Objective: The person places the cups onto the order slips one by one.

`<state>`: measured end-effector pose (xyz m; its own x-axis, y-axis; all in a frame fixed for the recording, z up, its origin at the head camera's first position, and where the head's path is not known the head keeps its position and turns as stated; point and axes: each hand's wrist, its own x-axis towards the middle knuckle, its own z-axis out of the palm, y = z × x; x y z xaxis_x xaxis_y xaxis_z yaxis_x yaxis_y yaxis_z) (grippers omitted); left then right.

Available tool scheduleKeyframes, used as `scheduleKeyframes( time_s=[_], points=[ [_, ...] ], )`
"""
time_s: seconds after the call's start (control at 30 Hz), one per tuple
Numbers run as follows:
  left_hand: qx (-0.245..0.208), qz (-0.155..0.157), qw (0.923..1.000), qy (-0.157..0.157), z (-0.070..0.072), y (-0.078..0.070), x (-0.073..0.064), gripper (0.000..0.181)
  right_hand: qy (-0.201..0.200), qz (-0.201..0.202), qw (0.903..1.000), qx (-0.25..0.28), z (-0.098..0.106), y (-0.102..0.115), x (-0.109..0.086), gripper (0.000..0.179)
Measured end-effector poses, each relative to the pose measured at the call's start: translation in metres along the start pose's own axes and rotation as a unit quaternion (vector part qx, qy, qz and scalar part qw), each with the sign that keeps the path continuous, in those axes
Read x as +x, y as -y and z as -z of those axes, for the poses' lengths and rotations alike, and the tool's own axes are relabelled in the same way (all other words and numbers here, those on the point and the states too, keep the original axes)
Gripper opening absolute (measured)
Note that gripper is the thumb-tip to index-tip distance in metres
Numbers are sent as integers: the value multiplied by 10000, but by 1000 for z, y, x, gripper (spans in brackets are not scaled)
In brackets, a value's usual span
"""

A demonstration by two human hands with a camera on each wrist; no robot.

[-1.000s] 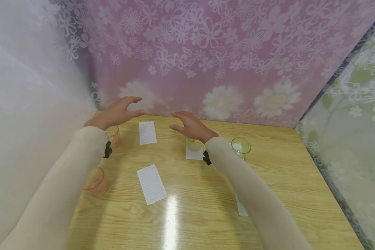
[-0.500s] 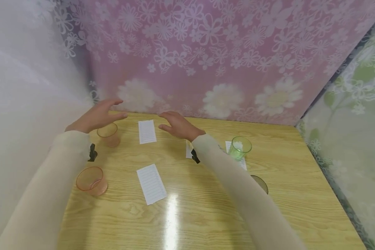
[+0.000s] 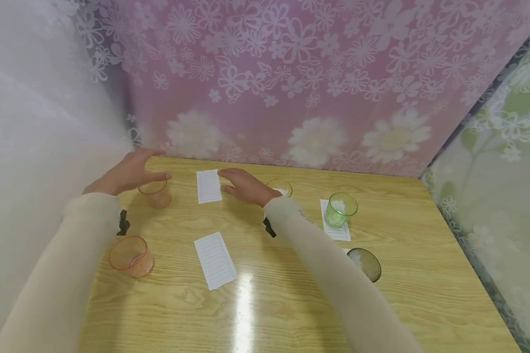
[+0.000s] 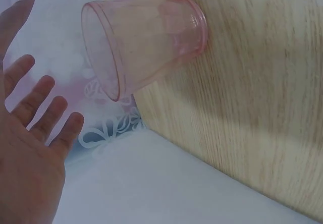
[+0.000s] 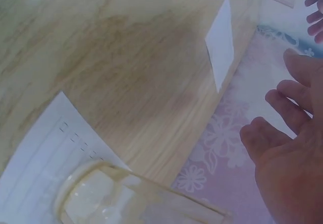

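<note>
My left hand (image 3: 125,171), fingers spread and nothing in it, hovers over the far pink-orange cup (image 3: 158,197) at the table's left. In the left wrist view that see-through cup (image 4: 151,42) stands just beyond the left hand's fingers (image 4: 43,103). My right hand (image 3: 247,188) reaches in from the right, held above the table beside the far paper slip (image 3: 209,186), its fingers loosely bent and holding nothing. A yellow cup (image 3: 284,184) stands behind the right wrist, partly hidden. The right wrist view shows this yellow cup (image 5: 126,199) on a lined paper (image 5: 50,153).
A second pink-orange cup (image 3: 132,257) stands nearer on the left. Another lined slip (image 3: 215,261) lies mid-table. At right are a green cup (image 3: 335,218) on paper and a dark cup (image 3: 371,267), both with white bits inside. A floral curtain (image 3: 269,98) hangs behind the table (image 3: 282,299).
Both hands have moved left and lower, the left toward the far pink-orange cup. The right sleeve uncovers the yellow, green and dark cups more.
</note>
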<state>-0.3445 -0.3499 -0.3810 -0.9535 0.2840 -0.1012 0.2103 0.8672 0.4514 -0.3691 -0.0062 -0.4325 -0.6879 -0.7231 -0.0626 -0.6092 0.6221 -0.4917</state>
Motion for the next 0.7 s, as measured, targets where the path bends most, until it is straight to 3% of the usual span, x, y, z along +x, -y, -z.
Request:
scheduleKeyframes(
  time_s=[0.5,0.7],
  points=[
    [33,121,9996,249,-13,13,-12,96,504,-41,9987,115,-27,-2,-7,59],
    [79,147,9993,343,-16,16,-13,97,697,-32,9967,-412,-37,-3,-7,59]
  ],
)
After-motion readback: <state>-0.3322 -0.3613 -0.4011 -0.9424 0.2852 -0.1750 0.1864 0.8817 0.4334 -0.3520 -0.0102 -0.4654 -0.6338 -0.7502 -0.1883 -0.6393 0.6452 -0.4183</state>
